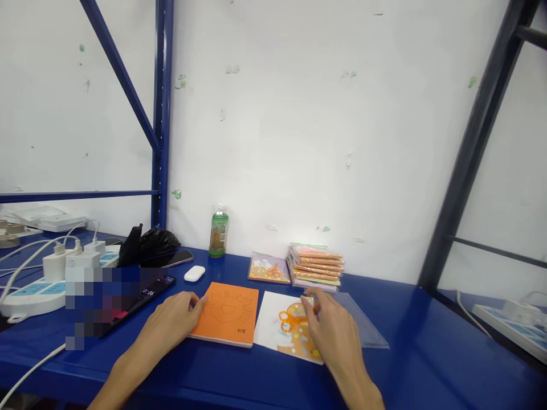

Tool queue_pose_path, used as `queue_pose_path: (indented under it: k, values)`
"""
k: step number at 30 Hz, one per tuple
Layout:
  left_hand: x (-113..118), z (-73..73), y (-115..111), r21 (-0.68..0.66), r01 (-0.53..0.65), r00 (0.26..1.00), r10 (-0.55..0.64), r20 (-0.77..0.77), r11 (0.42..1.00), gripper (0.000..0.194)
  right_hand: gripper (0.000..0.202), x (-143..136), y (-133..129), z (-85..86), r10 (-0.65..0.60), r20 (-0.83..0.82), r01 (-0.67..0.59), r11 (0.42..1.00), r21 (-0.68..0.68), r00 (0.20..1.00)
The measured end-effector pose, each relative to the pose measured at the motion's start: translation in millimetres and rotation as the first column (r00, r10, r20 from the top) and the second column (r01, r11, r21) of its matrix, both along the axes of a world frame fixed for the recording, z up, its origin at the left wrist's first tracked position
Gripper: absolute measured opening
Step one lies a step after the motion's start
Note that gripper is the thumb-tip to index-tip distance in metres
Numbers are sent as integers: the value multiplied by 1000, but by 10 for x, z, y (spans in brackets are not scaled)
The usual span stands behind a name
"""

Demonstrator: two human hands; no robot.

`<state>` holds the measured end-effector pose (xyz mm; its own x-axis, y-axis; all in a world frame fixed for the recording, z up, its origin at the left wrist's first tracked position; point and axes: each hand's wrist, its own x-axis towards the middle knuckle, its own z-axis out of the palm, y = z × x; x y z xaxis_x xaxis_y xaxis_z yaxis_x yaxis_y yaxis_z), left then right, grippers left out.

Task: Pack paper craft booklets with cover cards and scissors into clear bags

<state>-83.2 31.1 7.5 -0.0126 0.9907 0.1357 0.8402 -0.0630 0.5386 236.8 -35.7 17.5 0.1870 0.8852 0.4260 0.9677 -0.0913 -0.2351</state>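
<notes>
An orange booklet (234, 315) with faint line drawings lies flat on the blue table. My left hand (174, 319) rests at its left edge, thumb and fingers closed around that side. To its right is a white sheet (267, 320) with a colourful printed part, and orange scissors (287, 322) or a printed picture of them show on it; I cannot tell which. Over the sheet's right side is my right hand (331, 322), its fingers pinched on a small object too hidden to name. A clear plastic sleeve (363, 324) lies partly behind this hand.
Behind are a wrapped colourful card (269, 269), a stack of wrapped packs (316, 266) and a green-labelled bottle (219, 232). At left sit a white earbud case (195, 274), phones (160, 285), a black bag (156, 242) and power strips with cables (36, 297). Blue table (410, 319) extends right.
</notes>
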Motion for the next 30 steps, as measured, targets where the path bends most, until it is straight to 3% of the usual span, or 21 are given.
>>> queue_pose_path:
  k: [2, 7, 11, 16, 21, 24, 25, 27, 29, 30]
  values:
    - [7, -9, -6, 1, -9, 1000, 9, -14, 1000, 49, 26, -132, 183, 33, 131, 168, -127, 991, -38, 977]
    - [12, 16, -57, 29, -23, 999, 24, -48, 999, 49, 29, -471, 870, 98, 347, 366, -313, 938, -151, 863]
    - [-23, 92, -101, 21, -31, 998, 32, -52, 999, 46, 37, -593, 1296, 92, 402, 448, -333, 915, -228, 798]
    - [-23, 177, -140, 9, -35, 998, 35, -55, 999, 41, 37, -651, 1491, 60, 390, 466, -297, 918, -263, 794]
    - [-2, 193, -141, 111, -51, 999, 51, 3, 993, 33, 36, -614, 1413, 190, 344, 429, -298, 939, -172, 835]
    - [35, 213, -132, 185, -17, 991, -8, 131, 983, 32, 34, -512, 1159, 308, 341, 394, -353, 935, -42, 854]
    - [59, 229, -137, 186, 2, 975, -43, 217, 983, 35, 44, -465, 1031, 333, 348, 383, -379, 926, 5, 856]
    - [123, 279, -170, 130, 57, 877, -112, 468, 990, 48, 58, -356, 725, 347, 366, 368, -426, 900, 95, 855]
    - [203, 341, -239, 13, 173, 650, -123, 750, 985, 64, 62, -233, 391, 307, 398, 354, -478, 860, 177, 847]
    - [245, 369, -284, -39, 266, 508, -106, 855, 963, 68, 62, -173, 232, 272, 476, 319, -562, 778, 281, 819]
